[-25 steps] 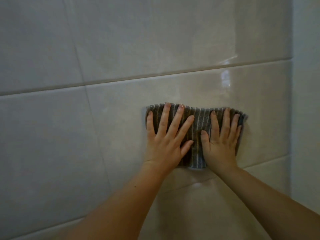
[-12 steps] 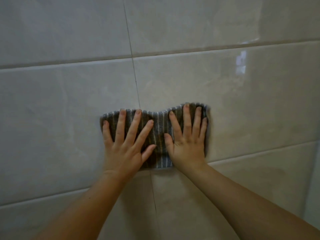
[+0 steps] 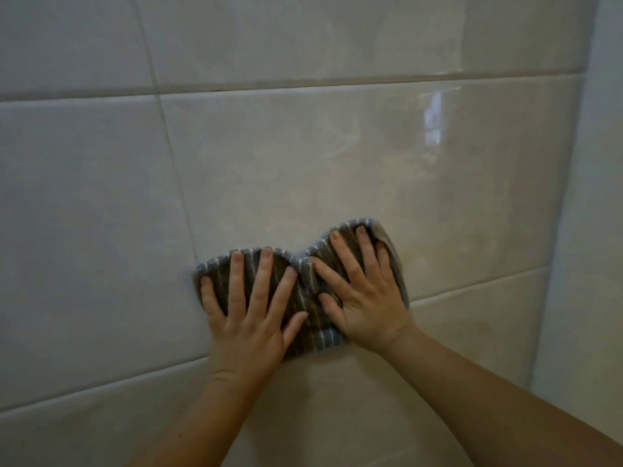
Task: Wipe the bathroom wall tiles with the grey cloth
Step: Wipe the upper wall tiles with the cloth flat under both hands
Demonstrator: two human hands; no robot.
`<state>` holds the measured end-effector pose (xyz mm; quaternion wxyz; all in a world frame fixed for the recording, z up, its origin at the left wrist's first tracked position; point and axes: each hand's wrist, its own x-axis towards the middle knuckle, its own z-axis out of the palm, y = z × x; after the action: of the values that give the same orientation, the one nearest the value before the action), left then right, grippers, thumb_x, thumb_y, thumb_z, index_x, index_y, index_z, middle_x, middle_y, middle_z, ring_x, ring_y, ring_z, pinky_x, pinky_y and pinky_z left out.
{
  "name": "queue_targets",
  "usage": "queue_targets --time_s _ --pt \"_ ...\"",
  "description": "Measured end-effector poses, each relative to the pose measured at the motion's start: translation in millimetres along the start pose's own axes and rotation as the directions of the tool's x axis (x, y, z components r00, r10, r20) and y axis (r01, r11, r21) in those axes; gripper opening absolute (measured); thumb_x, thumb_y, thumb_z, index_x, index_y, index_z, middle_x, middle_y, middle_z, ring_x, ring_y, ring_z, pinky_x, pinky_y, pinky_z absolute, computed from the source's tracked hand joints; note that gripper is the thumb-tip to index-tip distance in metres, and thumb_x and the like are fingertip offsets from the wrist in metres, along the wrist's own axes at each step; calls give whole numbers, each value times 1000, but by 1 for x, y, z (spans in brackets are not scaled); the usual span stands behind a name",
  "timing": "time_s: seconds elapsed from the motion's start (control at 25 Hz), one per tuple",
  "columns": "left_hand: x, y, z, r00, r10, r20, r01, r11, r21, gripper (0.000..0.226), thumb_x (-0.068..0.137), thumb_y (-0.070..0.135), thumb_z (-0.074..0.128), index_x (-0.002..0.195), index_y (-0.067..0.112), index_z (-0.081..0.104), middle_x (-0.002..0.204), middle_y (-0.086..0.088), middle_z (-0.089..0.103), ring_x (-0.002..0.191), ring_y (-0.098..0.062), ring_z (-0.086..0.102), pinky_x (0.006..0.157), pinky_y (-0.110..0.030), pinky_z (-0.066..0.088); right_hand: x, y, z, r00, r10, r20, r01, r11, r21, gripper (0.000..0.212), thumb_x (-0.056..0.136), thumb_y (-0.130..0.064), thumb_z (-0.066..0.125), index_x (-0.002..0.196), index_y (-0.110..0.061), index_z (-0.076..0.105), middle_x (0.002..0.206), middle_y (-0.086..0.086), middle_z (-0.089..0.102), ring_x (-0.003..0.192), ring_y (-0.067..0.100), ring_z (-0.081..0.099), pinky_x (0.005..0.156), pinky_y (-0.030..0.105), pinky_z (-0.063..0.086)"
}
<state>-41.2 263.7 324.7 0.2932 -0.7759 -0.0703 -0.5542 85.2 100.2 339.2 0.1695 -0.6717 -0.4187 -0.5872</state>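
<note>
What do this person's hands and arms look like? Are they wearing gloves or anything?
No gloves. The left hand and right hand are bare, with short nails and no rings visible. The left forearm and right forearm are bare too: no sleeve, watch or bracelet in view.

The wall tiles are viewed close up, from head height, facing straight at them; only one view is given.

Dim, even light. One bright glare patch on the glossy wall tiles, upper right. Soft focus overall; grout lines bow slightly.
</note>
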Motion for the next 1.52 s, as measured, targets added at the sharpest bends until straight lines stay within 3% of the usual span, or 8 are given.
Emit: queue_targets --time_s 0.32,0.52,0.72,0.84,0.96,1.12,1.36,1.52 --pt "70 121 18 1000 18 -13 -19 997 -74 69 99 57 38 157 23 22 164 -13 14 151 -40 0 117 -66 -5 -40 128 -13 996 84 -17 -85 995 -50 51 98 -47 31 145 -27 33 154 11 23 144 43 16 117 56 13" --pt "106 181 26 998 57 20 -55 996 -74 72 98 58 37 158 24 17 165 -12 11 150 -40 2 117 -66 -9 -58 197 -20 982 186 -15 -187 978 -92 56 99 -51 27 149 -28 20 156 13 17 145 44 10 118 57 10" --pt "133 230 27 995 81 59 -73 989 -125 73 98 56 32 159 23 9 166 -11 3 150 -38 -4 116 -64 -13 -82 230 -19 894 448 -28 -449 890 -84 61 99 -52 22 150 -20 18 159 20 11 146 42 3 119 54 3" --pt "127 235 30 990 117 76 -105 983 -148 73 99 55 33 159 23 8 167 -10 3 152 -36 -3 117 -62 -15 -91 218 -10 819 569 -73 -572 820 -19 59 100 -48 21 151 -20 15 158 23 10 146 41 2 120 50 -1" --pt "112 217 27 976 204 79 -192 972 -138 73 99 56 36 159 23 11 167 -8 6 152 -33 2 118 -60 -14 -93 197 -5 788 608 -97 -612 791 -15 58 101 -46 17 150 -15 15 156 28 13 144 47 6 119 56 4" --pt "87 181 22 974 213 81 -202 972 -123 73 99 56 36 159 24 11 167 -7 7 153 -32 2 119 -60 -12 -89 144 5 743 660 -112 -666 746 -21 59 101 -44 15 149 -11 19 155 30 17 142 49 10 116 61 9" --pt "35 85 7 984 167 68 -160 983 -87 70 99 58 36 159 26 16 166 -5 8 152 -33 1 119 -62 -5 -59 37 12 783 619 -64 -620 785 11 58 100 -42 20 149 -11 21 155 29 16 143 49 9 117 60 7" --pt "-6 18 -2 990 121 66 -119 992 -37 68 100 59 33 158 28 16 166 -5 7 153 -33 -2 118 -64 -2 -36 -41 17 805 592 -22 -592 806 24 60 95 -35 36 148 -10 24 154 30 18 142 51 10 115 64 10"
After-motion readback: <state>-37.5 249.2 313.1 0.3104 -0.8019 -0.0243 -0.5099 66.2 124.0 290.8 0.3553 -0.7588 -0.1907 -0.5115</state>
